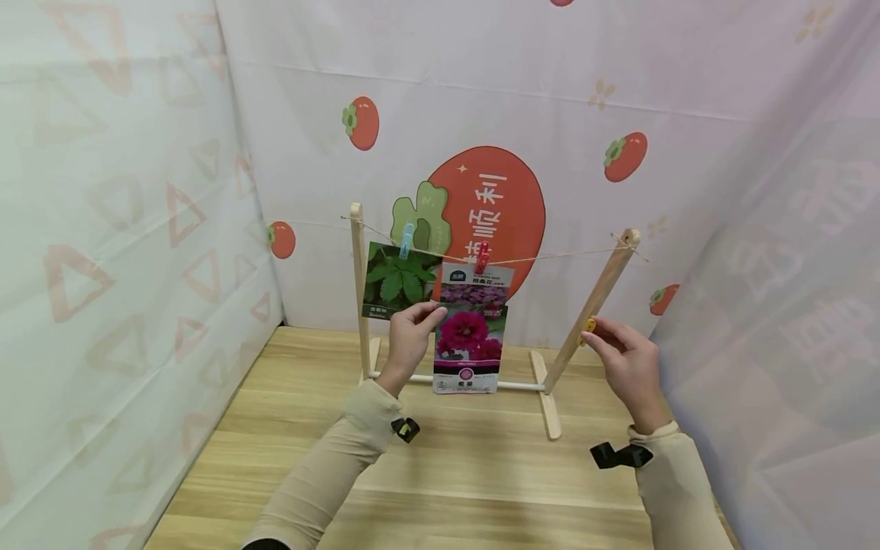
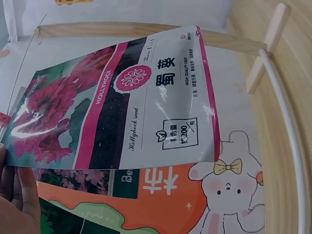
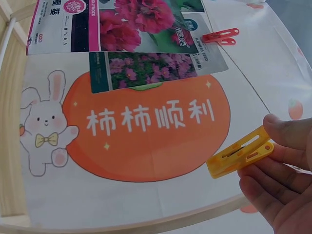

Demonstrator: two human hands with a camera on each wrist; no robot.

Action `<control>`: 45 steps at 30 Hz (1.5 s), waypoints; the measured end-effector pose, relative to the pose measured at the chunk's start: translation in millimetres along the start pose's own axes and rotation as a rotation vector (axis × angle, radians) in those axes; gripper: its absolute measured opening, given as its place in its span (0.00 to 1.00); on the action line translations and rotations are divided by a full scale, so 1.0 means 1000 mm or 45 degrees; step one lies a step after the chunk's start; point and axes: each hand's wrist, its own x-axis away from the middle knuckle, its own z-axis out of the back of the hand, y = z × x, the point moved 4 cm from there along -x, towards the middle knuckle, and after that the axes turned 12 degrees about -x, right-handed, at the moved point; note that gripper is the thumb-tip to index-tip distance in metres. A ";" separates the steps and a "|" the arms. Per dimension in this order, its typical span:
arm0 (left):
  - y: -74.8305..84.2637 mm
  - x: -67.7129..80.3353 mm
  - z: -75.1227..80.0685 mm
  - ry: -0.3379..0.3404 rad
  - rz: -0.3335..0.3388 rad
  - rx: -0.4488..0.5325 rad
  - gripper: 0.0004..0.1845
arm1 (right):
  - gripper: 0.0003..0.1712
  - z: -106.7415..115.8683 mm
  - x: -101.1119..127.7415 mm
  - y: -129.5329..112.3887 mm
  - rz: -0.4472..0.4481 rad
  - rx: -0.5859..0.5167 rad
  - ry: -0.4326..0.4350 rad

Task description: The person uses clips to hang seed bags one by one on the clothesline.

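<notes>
My left hand (image 1: 409, 341) pinches the top left corner of a hollyhock seed packet (image 1: 467, 351) with dark pink flowers. That packet overlaps a second flower seed packet (image 1: 457, 292), which a red clothespin (image 1: 483, 258) fastens to a thin string (image 1: 543, 255). Farther left, a light blue clothespin (image 1: 406, 240) holds a green-leaf packet (image 1: 392, 284) on the same string. My right hand (image 1: 631, 367) pinches a yellow clothespin (image 3: 240, 152) between thumb and fingers, close by the right post in the head view.
The string spans two wooden posts, the left post (image 1: 360, 298) upright and the right post (image 1: 593, 309) leaning outward. A white rod (image 1: 519, 386) joins them low down on the wooden table (image 1: 467, 466). Behind stands a cloth backdrop (image 1: 296, 137) printed with persimmons.
</notes>
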 end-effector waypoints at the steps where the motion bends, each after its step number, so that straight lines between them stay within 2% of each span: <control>1: 0.001 -0.002 -0.002 0.008 0.000 0.012 0.13 | 0.16 0.001 -0.002 -0.001 -0.004 0.005 0.002; 7: 0.012 -0.009 -0.017 0.019 0.002 0.061 0.13 | 0.16 0.004 -0.013 -0.006 -0.034 0.007 -0.007; 12: 0.020 -0.012 -0.027 0.014 0.008 0.077 0.13 | 0.15 0.003 -0.021 -0.009 -0.017 0.032 -0.023; 18: 0.026 -0.015 -0.040 0.005 0.018 0.117 0.13 | 0.16 0.004 -0.034 -0.011 0.008 -0.029 -0.008; 27: 0.031 -0.015 -0.056 0.007 0.042 0.143 0.13 | 0.16 0.000 -0.050 -0.017 0.030 0.026 -0.072; 35: 0.033 -0.018 -0.070 -0.011 0.055 0.183 0.14 | 0.17 -0.006 -0.067 -0.027 0.067 -0.026 -0.112; 45: 0.039 -0.023 -0.085 -0.050 0.081 0.197 0.14 | 0.16 -0.017 -0.089 -0.038 0.154 0.007 -0.175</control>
